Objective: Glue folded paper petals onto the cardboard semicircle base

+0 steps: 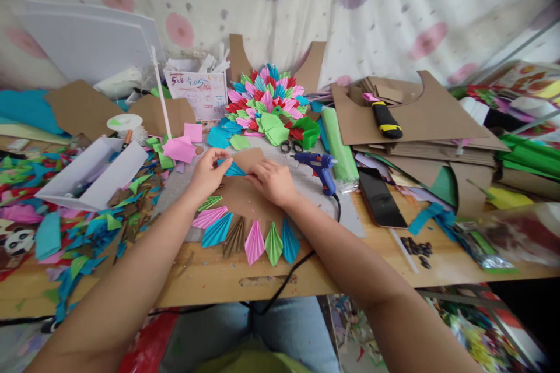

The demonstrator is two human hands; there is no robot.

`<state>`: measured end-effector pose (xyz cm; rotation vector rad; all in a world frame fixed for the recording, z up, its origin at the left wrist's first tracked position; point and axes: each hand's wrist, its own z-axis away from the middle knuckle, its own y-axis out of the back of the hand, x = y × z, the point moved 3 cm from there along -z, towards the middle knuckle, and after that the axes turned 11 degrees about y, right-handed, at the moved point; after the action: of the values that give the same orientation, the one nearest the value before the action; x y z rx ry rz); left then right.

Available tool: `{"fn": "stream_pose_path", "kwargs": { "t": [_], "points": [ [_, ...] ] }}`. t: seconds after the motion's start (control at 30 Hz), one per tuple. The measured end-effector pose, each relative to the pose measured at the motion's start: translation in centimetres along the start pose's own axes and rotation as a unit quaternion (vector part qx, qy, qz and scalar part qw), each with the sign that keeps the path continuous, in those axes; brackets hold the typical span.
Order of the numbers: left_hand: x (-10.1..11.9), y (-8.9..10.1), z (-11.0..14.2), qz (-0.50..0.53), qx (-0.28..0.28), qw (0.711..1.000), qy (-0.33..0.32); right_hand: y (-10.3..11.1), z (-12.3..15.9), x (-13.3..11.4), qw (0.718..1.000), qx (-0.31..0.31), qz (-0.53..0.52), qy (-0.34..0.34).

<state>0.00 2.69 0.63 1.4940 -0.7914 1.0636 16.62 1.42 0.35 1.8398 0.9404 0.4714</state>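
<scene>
My left hand pinches a folded blue paper leaf against the upper edge of a brown cardboard piece. My right hand lies closed on the cardboard just right of the leaf, its fingertips touching it. Several folded paper leaves in pink, blue, brown and green fan out along the cardboard's lower rim.
A blue glue gun stands right of my hands, its cord running over the table edge. Behind are a finished multicoloured paper flower, scissors, a green roll, a phone, a cardboard stack and a white tray.
</scene>
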Motion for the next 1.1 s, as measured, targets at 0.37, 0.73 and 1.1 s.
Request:
{"fn": "stream_pose_path", "kwargs": {
  "t": [0.37, 0.73, 1.1],
  "points": [
    [-0.1, -0.3, 0.2, -0.036, -0.017, 0.999, -0.003, 0.0, -0.1, -0.5, 0.998, -0.011, -0.002, 0.07],
    [-0.2, -0.1, -0.3, 0.048, -0.023, 0.999, 0.001, 0.0, 0.1, -0.2, 0.999, -0.018, -0.015, 0.031],
    [0.3, 0.4, 0.0, 0.195, -0.101, 0.974, 0.054, 0.1, 0.3, 0.8, 0.997, 0.04, -0.023, -0.058]
  ]
}}
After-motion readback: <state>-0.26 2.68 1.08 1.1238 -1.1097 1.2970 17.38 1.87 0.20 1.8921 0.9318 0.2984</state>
